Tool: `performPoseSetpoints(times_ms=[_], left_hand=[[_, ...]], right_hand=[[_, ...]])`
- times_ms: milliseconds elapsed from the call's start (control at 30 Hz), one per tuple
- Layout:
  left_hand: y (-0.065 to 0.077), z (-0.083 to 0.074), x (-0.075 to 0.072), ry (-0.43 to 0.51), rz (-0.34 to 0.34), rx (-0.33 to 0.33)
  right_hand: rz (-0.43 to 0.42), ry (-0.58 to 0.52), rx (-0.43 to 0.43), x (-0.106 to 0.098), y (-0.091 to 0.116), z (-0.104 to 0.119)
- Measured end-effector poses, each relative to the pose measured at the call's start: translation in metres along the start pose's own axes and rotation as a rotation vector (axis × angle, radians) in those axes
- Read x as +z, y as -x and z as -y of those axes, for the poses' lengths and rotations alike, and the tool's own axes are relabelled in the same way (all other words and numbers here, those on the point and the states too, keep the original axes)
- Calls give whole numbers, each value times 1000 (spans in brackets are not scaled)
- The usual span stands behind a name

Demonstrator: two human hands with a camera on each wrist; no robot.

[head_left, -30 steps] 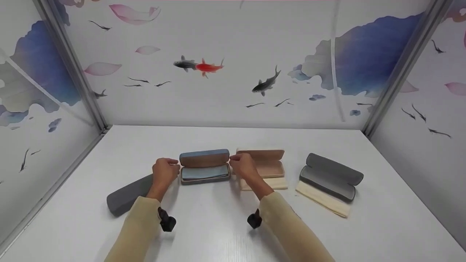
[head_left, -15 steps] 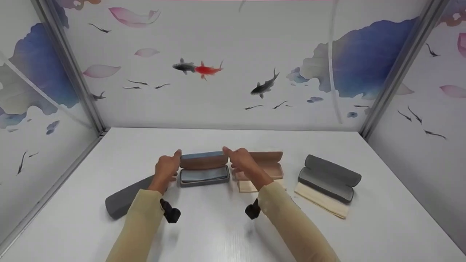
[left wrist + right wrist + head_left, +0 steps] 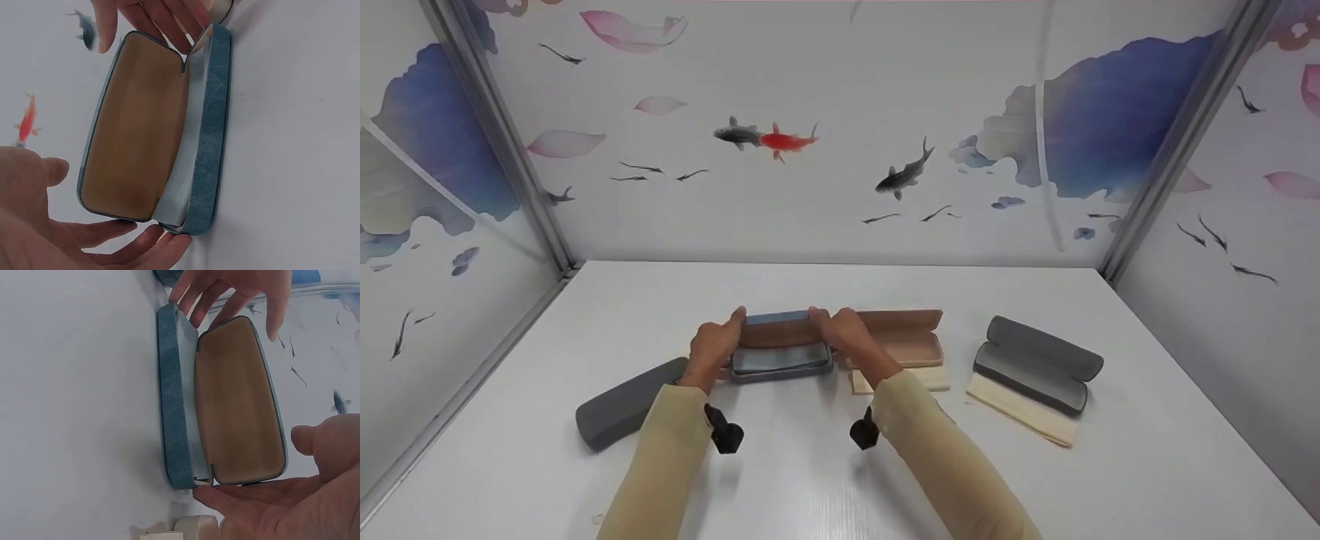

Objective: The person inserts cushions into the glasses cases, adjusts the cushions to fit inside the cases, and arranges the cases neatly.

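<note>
A blue glasses case (image 3: 211, 135) stands open on the table, its brown-lined lid (image 3: 780, 335) raised at the back. Inside the base lies a folded pale blue cloth (image 3: 780, 360). My left hand (image 3: 714, 349) is at the case's left end, fingertips (image 3: 174, 244) right at the base's end and thumb (image 3: 56, 170) apart from the lid's edge. At the opposite end, my right hand (image 3: 851, 337) has its fingers extended along the case's end. Its thumb (image 3: 304, 439) stands off the lid in the right wrist view.
To the left lies a closed dark grey case (image 3: 622, 405). Right of the blue case sit an open pinkish-brown case (image 3: 911, 349) with a cream cloth (image 3: 926, 379) before it, then an open grey case (image 3: 1035, 367) with another cream cloth (image 3: 1020, 411). A printed wall (image 3: 825, 217) rises behind.
Both hands have moved inward, toward each other, from beside the case's ends to the lid's edges. The thumbs have risen to the lid's top corners. The case stays open with its cloth inside.
</note>
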State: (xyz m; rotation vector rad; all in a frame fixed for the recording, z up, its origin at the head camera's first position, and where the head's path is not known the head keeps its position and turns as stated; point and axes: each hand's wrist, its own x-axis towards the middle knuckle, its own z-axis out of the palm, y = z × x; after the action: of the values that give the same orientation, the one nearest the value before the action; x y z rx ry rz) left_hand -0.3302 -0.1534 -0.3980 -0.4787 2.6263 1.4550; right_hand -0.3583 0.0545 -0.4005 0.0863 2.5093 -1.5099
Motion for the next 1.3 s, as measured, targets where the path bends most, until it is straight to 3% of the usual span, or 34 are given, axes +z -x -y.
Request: performPoseSetpoints(times_ms=[133, 367, 633, 800, 933, 1300], left_hand=[[0, 2, -2, -18, -5, 21], [1, 2, -8, 39, 27, 1], [-1, 7, -7, -12, 15, 7], [1, 7, -6, -38, 9, 9], [1, 6, -5, -32, 17, 3], [5, 13, 3, -51, -11, 124]], right_hand=[[-30, 2, 1, 5, -1, 1], [-52, -11, 13, 9, -2, 6], [-93, 5, -1, 11, 1, 6], [-37, -80, 61, 10, -2, 5], [10, -44, 91, 6, -5, 3], [18, -89, 13, 2, -4, -12]])
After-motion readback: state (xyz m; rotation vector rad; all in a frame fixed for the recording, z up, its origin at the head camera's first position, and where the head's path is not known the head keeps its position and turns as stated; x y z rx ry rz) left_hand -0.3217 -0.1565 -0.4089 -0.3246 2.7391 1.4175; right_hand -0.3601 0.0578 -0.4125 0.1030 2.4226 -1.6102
